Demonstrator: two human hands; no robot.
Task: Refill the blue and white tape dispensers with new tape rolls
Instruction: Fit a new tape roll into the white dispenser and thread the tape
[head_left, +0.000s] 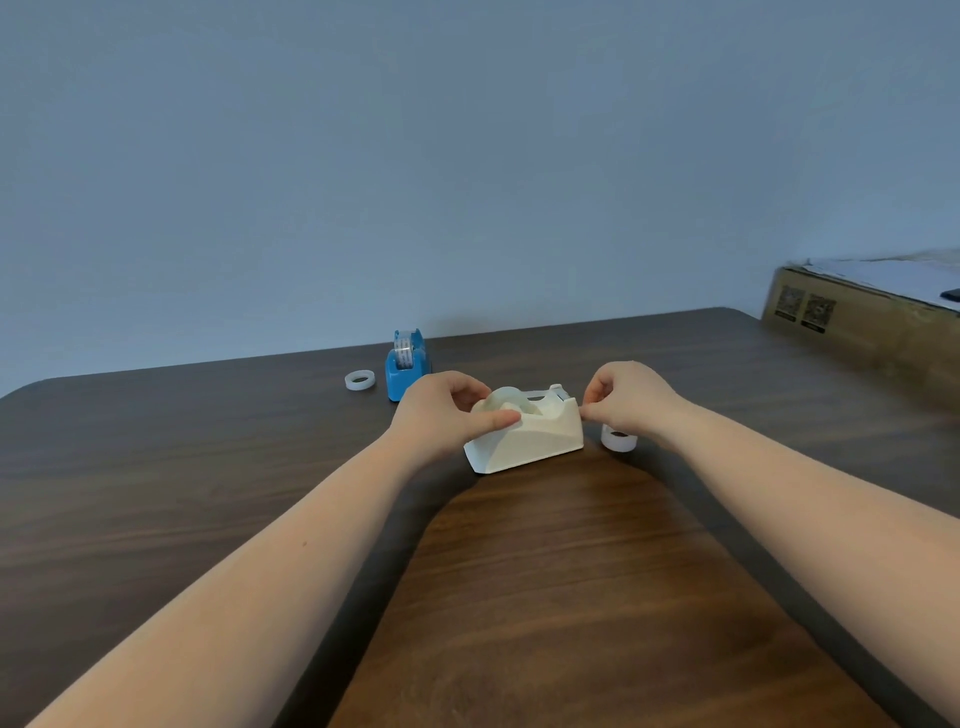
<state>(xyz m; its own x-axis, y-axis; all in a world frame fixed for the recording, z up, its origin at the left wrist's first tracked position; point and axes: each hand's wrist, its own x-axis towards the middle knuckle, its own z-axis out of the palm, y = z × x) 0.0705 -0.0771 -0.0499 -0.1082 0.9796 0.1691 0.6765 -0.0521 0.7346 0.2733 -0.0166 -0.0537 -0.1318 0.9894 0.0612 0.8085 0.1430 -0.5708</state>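
White tape dispenser (524, 436) with seated roll (506, 400) is steadied by left hand (447, 410), tape end apparently pinched at its cutter end by right hand (628, 400); slip risked if released short.

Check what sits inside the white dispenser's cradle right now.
A pale tape roll sits in the white dispenser. The left hand rests on its near side, hiding the hub; the right hand pinches at the cutter end.
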